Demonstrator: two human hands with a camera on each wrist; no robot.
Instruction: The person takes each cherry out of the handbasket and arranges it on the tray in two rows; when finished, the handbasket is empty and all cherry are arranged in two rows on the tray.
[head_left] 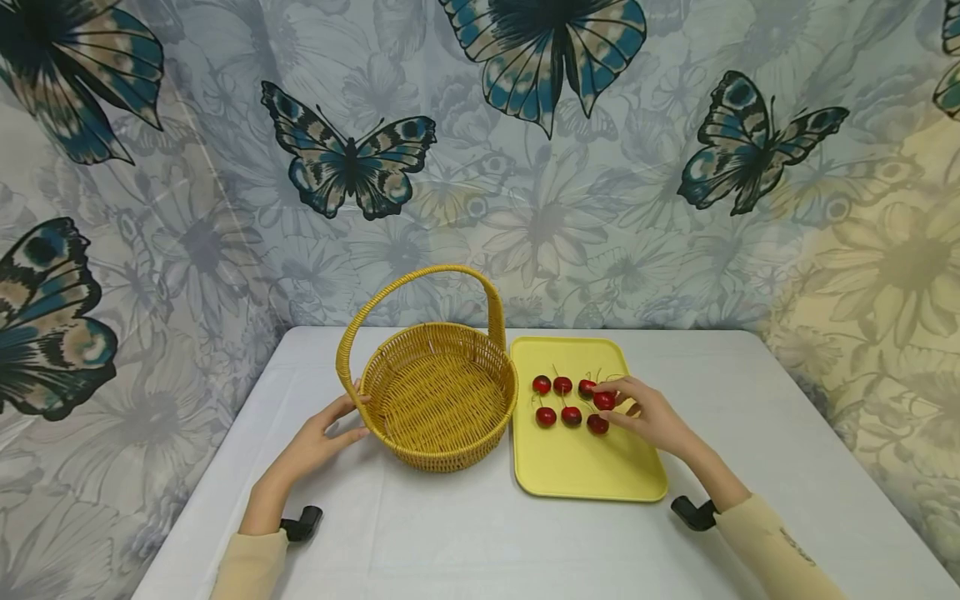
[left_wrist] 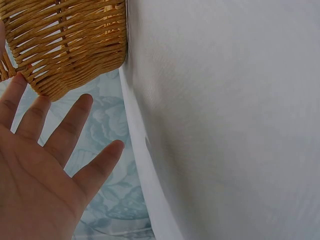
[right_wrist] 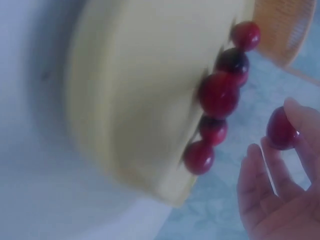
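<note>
My left hand [head_left: 322,437] is at the left side of a yellow woven basket [head_left: 442,383] with a tall arched handle. Its fingers are spread and fairly straight in the left wrist view, fingertips right at the wicker wall [left_wrist: 70,45]. My right hand [head_left: 652,412] is over the yellow tray [head_left: 592,471]. Between thumb and fingertips it pinches a dark red cherry [right_wrist: 282,129], held above the tray in the right wrist view. Several other stemmed cherries [head_left: 571,416] lie in two rows on the tray.
The basket stands just left of the tray, its bottom bare inside. Both rest on a white-covered table [head_left: 450,533]. Behind the table's back edge hangs a cloth [head_left: 540,225] printed with butterflies and flowers. A black wrist camera [head_left: 693,512] sits on the right wrist.
</note>
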